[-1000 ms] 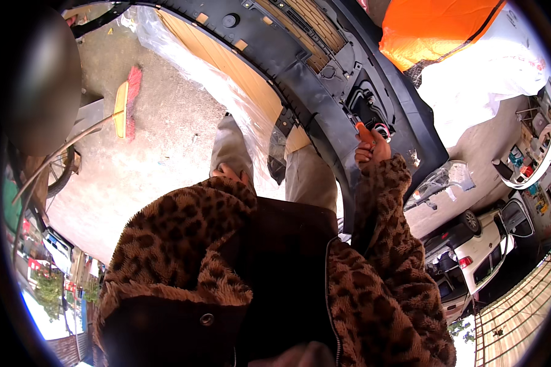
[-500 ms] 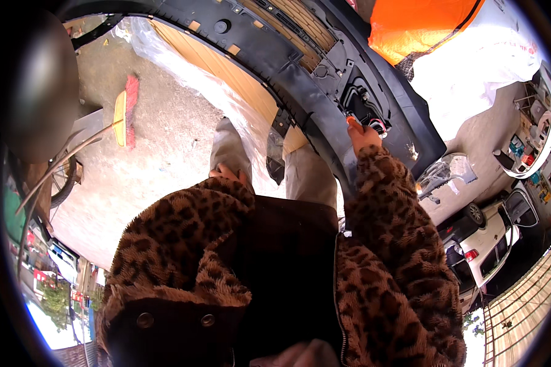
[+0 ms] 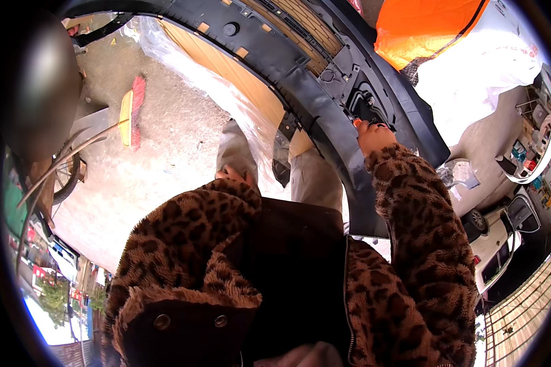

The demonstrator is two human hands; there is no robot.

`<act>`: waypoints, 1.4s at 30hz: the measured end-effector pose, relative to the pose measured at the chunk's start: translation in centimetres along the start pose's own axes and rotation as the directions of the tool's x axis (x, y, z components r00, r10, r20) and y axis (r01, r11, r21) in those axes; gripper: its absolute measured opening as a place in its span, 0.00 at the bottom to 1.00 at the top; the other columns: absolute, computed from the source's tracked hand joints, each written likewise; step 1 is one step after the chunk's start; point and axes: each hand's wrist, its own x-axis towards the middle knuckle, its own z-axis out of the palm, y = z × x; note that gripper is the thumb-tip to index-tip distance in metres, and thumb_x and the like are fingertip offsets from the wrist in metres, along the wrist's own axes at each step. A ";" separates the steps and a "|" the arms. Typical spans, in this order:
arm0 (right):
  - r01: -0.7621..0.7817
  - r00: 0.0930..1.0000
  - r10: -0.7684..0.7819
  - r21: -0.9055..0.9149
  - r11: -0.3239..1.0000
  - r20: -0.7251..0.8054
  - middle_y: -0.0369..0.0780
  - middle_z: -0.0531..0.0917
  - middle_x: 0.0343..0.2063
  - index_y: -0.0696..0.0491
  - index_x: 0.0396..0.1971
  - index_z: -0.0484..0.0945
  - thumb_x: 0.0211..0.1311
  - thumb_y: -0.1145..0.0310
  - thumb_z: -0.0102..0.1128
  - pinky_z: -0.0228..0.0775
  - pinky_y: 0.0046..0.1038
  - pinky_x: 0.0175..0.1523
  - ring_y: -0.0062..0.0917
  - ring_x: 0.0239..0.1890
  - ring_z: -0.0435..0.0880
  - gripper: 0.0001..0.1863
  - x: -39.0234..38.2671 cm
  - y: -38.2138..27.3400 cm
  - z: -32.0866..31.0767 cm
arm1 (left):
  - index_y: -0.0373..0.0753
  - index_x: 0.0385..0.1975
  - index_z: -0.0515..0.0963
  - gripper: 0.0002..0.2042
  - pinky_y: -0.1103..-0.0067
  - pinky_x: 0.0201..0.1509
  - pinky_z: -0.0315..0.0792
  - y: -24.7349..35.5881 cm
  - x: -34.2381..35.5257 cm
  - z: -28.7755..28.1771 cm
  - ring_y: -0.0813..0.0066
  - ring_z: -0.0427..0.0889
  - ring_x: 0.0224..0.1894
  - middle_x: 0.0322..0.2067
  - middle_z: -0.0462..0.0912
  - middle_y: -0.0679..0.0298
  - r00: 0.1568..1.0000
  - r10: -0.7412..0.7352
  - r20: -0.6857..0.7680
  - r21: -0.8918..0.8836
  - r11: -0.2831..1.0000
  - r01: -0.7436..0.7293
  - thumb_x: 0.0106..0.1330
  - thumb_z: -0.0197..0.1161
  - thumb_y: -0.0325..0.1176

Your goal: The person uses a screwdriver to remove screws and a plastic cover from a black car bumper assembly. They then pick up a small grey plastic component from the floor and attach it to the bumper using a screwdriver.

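A large black plastic car bumper curves across the top of the view, its inner side with clips and openings turned up. Over a dark recessed pocket near its right end is my right hand. Its fingers are closed on a small orange-tipped tool; most of it is hidden in the hand, so its exact kind cannot be made out. My left hand lies on my left knee, fingers loosely spread, holding nothing. The leopard-print sleeves cover both wrists.
Cardboard and clear plastic film lie under the bumper. A broom head with red bristles is on the floor at left. Orange and white sacks lie at upper right; a clear lamp-like part and a white vehicle are at right.
The whole view has shifted slightly, so most things sit a little further right. My right hand stays at the recessed pocket, its wrist turned a little. The left hand still rests on the knee.
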 end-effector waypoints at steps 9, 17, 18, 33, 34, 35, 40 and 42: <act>-0.548 0.500 0.110 0.413 -0.728 0.859 0.34 0.73 0.20 0.49 0.38 0.74 0.63 0.54 0.53 0.64 0.25 0.22 0.19 0.20 0.71 0.14 1.1 -1.7 0.0 | 0.36 0.56 0.65 0.34 0.65 0.53 0.67 0.0 -0.8 0.8 0.54 0.72 0.49 0.45 0.69 0.50 0.999 -0.025 -0.038 0.041 0.999 0.027 0.55 0.62 0.53; 0.082 0.990 -0.094 -0.111 0.990 -0.106 0.43 0.80 0.30 0.51 0.45 0.73 0.51 0.65 0.59 0.75 0.35 0.32 0.39 0.34 0.80 0.19 0.3 -1.3 -2.6 | 0.36 0.55 0.66 0.34 0.65 0.53 0.67 0.3 -0.4 1.0 0.55 0.72 0.49 0.46 0.69 0.50 1.000 -0.019 0.001 0.003 1.000 0.019 0.54 0.63 0.54; 0.166 0.985 -0.173 -0.162 0.973 -0.029 0.43 0.80 0.30 0.49 0.45 0.73 0.50 0.66 0.59 0.75 0.35 0.33 0.40 0.35 0.81 0.19 0.6 -1.4 -3.0 | 0.36 0.55 0.66 0.34 0.64 0.53 0.66 0.2 -0.3 0.7 0.55 0.72 0.49 0.46 0.68 0.51 0.999 -0.022 0.036 -0.003 1.000 0.022 0.54 0.63 0.54; -0.611 0.660 0.310 0.729 -0.308 0.684 0.38 0.76 0.24 0.45 0.50 0.70 0.64 0.56 0.49 0.72 0.32 0.32 0.27 0.26 0.78 0.17 0.9 -2.1 -0.3 | 0.34 0.51 0.67 0.31 0.64 0.51 0.68 0.6 -0.4 -0.3 0.54 0.72 0.48 0.44 0.70 0.51 1.000 -0.022 0.001 -0.031 0.999 0.022 0.54 0.62 0.53; -0.569 0.786 0.438 0.788 0.236 0.437 0.37 0.76 0.24 0.44 0.50 0.69 0.64 0.56 0.50 0.72 0.32 0.32 0.27 0.26 0.78 0.17 0.7 -2.0 0.6 | 0.34 0.51 0.67 0.31 0.64 0.51 0.68 0.5 -0.1 -0.2 0.54 0.73 0.48 0.44 0.70 0.51 1.000 -0.001 -0.009 -0.048 0.999 0.001 0.54 0.62 0.53; -0.423 0.894 0.416 0.618 0.663 0.166 0.37 0.75 0.23 0.43 0.51 0.68 0.63 0.56 0.50 0.72 0.32 0.32 0.27 0.26 0.78 0.17 0.7 -3.0 -1.3 | 0.34 0.51 0.67 0.31 0.64 0.51 0.68 -0.1 -0.1 0.0 0.54 0.73 0.48 0.44 0.70 0.51 1.000 -0.006 -0.022 -0.058 0.998 0.005 0.54 0.62 0.52; 0.033 0.998 -0.034 0.012 0.999 0.055 0.51 0.79 0.35 0.45 0.53 0.67 0.65 0.61 0.48 0.74 0.47 0.42 0.49 0.39 0.80 0.17 0.3 -2.0 -0.4 | 0.35 0.55 0.66 0.34 0.65 0.53 0.68 -0.2 0.4 0.7 0.58 0.72 0.49 0.45 0.66 0.56 0.999 -0.031 -0.009 -0.018 0.999 0.031 0.53 0.66 0.50; -0.058 0.988 0.039 0.126 0.990 0.150 0.50 0.79 0.35 0.43 0.54 0.67 0.64 0.62 0.48 0.74 0.46 0.41 0.47 0.38 0.81 0.18 0.8 -2.5 -1.4 | 0.34 0.55 0.66 0.34 0.65 0.52 0.69 -0.9 0.4 0.9 0.57 0.72 0.49 0.45 0.67 0.55 0.999 -0.046 -0.005 -0.006 0.999 0.046 0.52 0.65 0.51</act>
